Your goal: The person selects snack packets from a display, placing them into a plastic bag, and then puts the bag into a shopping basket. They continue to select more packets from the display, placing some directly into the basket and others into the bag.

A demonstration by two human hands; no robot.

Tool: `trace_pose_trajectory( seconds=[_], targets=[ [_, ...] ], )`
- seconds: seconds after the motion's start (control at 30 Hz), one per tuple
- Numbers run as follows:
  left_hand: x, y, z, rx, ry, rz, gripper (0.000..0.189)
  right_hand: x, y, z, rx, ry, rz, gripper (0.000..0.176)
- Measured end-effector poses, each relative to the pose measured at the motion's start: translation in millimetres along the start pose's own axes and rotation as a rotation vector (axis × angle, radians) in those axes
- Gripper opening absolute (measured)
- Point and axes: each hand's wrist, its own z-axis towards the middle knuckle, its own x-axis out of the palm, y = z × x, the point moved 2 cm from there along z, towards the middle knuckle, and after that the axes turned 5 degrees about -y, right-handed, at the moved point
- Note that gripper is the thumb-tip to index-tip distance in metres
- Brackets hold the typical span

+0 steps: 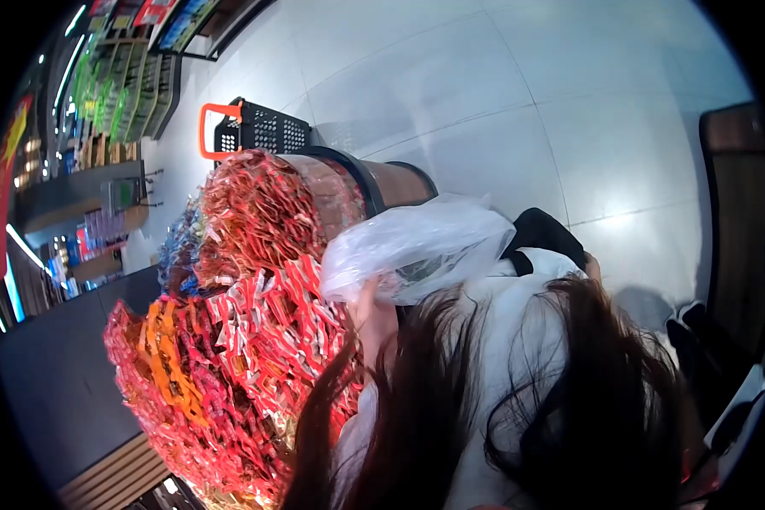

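Note:
My left hand (371,308) is closed on the rim of a clear plastic bag (425,238). The bag hangs puffed out in front of my white top, and something dark and greenish shows dimly through it. Right beside that hand lies a heap of red-and-white wrapped sweets (268,327). My right hand cannot be seen; a small patch of skin shows past a black cloth piece (546,236) behind the bag. Long dark hair covers much of my front and part of my left arm.
Another heap of red wrapped sweets (259,208) fills a round barrel (336,187). Orange-wrapped sweets (168,353) lie farther along. A black basket with an orange handle (268,127) stands on the tiled floor (450,93). Store shelves (140,85) rise beyond. The view is turned sideways.

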Motion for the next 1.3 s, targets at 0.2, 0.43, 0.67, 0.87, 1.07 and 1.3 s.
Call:
trace_pose_trajectory(
  seconds=[0.2,0.43,0.67,0.87,1.07,1.3],
  targets=[
    [41.0,-6.4,49.4,-0.513,0.126,-0.607,0.048,-12.7,67.2,63.2,0.033,0.022,0.013,0.024],
    [107.1,-16.4,150.7,-0.473,-0.029,-0.602,0.05,-60.1,80.0,206.0,0.064,0.151,-0.239,0.028],
    [180.4,-43.3,285.1,-0.357,-0.07,-0.511,0.052,-102.5,426.6,383.0,-0.009,0.29,0.103,0.046],
    [197.2,-59.2,345.7,-0.298,-0.135,-0.363,0.038,-20.6,768.4,355.3,-0.407,0.73,0.112,0.064],
    [189.8,-52.2,403.2,-0.363,-0.148,-0.221,0.021,124.0,880.0,266.5,-0.675,1.467,-0.137,0.074],
    [133.3,-4.1,483.1,-0.248,-0.733,-0.345,0.024,258.6,911.2,218.8,-0.512,2.002,-0.275,0.088]
  ],
)
